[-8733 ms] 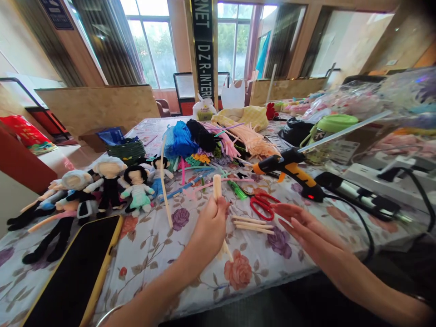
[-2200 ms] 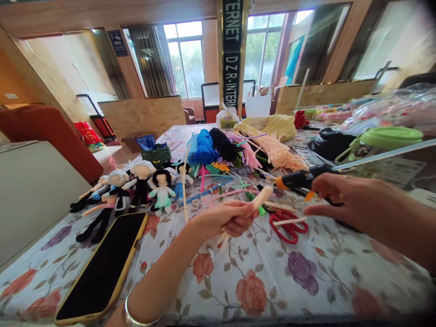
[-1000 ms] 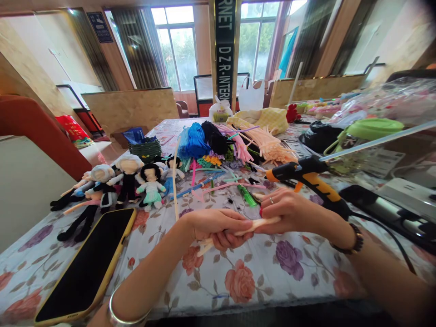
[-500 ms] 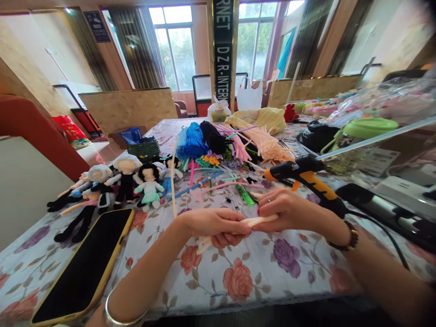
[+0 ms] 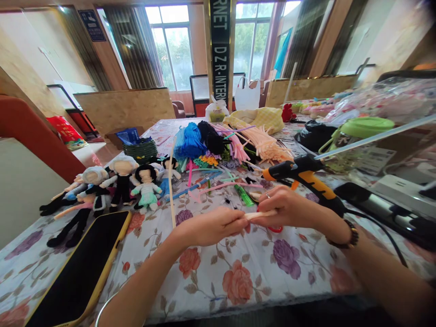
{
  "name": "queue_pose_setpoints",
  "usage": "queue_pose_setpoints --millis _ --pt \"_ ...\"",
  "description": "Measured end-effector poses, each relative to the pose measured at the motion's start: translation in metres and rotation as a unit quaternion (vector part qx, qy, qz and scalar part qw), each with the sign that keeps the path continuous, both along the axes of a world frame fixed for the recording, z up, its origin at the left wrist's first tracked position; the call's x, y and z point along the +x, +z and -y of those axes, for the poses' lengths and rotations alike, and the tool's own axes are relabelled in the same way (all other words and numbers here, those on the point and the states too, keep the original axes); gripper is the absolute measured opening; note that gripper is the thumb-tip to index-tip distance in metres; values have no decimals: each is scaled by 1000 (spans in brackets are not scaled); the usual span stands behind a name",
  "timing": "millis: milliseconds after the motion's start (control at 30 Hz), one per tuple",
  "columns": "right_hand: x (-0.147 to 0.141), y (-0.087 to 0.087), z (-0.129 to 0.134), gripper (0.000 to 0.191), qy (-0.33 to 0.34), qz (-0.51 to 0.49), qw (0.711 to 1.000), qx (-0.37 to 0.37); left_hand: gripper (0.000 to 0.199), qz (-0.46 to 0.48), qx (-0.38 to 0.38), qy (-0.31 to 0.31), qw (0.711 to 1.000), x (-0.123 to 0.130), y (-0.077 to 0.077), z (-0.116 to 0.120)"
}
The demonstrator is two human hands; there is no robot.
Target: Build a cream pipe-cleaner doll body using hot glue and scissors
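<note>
The left hand (image 5: 213, 227) has rolled over, and the pale strip's (image 5: 258, 215) lower end no longer shows — left and right hand (image 5: 289, 206) pinch it between them, above the tablecloth (image 5: 200, 286); shaping seems still unfinished.

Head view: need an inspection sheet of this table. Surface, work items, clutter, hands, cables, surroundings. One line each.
Surface: floral tablecloth, orange and purple roses.
Work items: cream chenille piece, held between left hand and right hand.
Clutter: dolls and phone at left; coloured chenille-stem bundles toward the middle; glue gun and green-lidded jar at right; red handle mostly hidden by the right hand.
Hands: both closed on the piece; beaded bracelet on the right wrist.
Cables: black cable from the glue gun's handle, along the right side.
Surroundings: windows, lettered black pillar, low partitions.
</note>
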State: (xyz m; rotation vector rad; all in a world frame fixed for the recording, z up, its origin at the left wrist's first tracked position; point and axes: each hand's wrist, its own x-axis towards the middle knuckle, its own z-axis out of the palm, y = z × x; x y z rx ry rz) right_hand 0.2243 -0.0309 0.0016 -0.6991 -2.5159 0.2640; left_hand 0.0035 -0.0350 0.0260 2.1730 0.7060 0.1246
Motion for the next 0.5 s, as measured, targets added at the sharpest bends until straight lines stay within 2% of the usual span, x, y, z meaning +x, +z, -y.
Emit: queue_pose_setpoints --millis 67,267,400,500 --pt "1 0 -1 48 -17 -1 1000 -7 31 13 68 15 997 0 -2 -1" --pt "-1 2 0 54 -92 -27 995 -27 34 37 210 67 975 3 -8 -3" --pt "-3 5 2 55 -124 -32 991 -36 31 48 251 97 962 4 -11 -2" --pt "-3 7 4 56 -147 -30 988 -35 32 50 241 105 964 5 -10 -1"
